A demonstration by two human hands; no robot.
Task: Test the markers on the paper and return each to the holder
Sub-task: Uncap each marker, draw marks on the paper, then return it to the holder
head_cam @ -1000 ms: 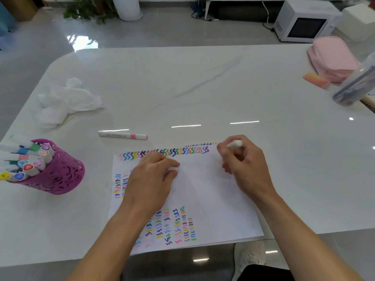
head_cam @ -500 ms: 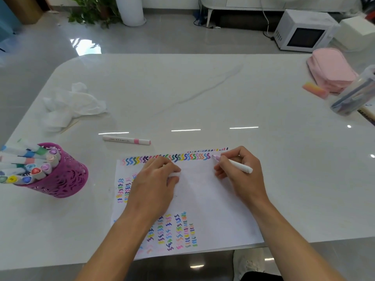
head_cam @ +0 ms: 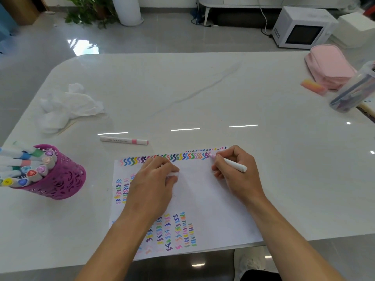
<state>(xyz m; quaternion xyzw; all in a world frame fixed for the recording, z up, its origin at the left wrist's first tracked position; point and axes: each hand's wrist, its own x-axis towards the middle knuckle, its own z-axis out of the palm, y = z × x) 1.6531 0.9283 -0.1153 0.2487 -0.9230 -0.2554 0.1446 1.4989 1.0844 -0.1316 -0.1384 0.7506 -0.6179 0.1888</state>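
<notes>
Pinching the light, stiff pink marker [head_cam: 235, 165] near its tip, our right hand [head_cam: 239, 177] marks paper [head_cam: 203, 199]. Our left hand [head_cam: 152, 185], gripping the cap [head_cam: 173, 174], pins it.

A glossy white marble-look table [head_cam: 203, 88] carries a squiggle-marked sheet of paper [head_cam: 203, 199] at its near edge. A purple openwork holder [head_cam: 60, 183] stands to the left, and a loose pink-banded marker [head_cam: 124, 140] lies just beyond the sheet. Crumpled tissue [head_cam: 67, 106] sits far left. A pink pouch [head_cam: 328, 65], a pink-orange block [head_cam: 313, 87] and a clear tub [head_cam: 353, 92] lie far right.
</notes>
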